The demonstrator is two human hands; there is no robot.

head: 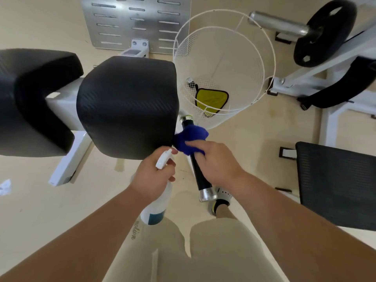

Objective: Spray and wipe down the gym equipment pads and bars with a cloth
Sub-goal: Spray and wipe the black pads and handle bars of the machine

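Observation:
My right hand [213,161] grips a bunched blue cloth [190,139] wrapped round a black handle bar [200,176] with chrome ends, just right of a large black pad [128,104]. My left hand [152,178] holds a white spray bottle [156,208] by its neck, with the nozzle pointing up toward the pad's lower right corner. A second black pad [32,102] lies to the left on the white frame.
A white wire basket [262,64] with a yellow cloth [211,99] inside stands behind the bar. A weight plate [323,33] on a bar and a white frame are at the upper right. A black mesh seat [335,184] is at the right, a metal footplate [134,21] ahead.

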